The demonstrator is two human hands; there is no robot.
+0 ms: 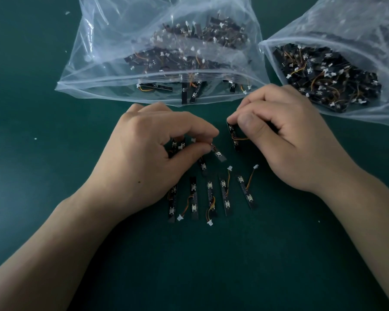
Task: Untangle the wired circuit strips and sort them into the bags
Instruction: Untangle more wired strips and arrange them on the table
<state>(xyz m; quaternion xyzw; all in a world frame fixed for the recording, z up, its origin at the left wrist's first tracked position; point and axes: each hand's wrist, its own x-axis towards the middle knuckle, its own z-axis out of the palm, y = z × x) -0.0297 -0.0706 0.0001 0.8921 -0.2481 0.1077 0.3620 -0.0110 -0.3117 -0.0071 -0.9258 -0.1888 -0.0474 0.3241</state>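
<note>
Right hand pinches one circuit strip by its far end, thumb and forefinger curled on it, just short of the right corner of the centre bag's mouth. Long axis runs away-to-near, free end toward the person, orange wire looping off the middle. Left hand pinches a second strip at its far end, a bit further out from the bag; free end points near-right. Five more strips lie flat in a row well clear of the bag, axes roughly square to its mouth, slightly fanned. Second bag lies right of it, full of strips.
</note>
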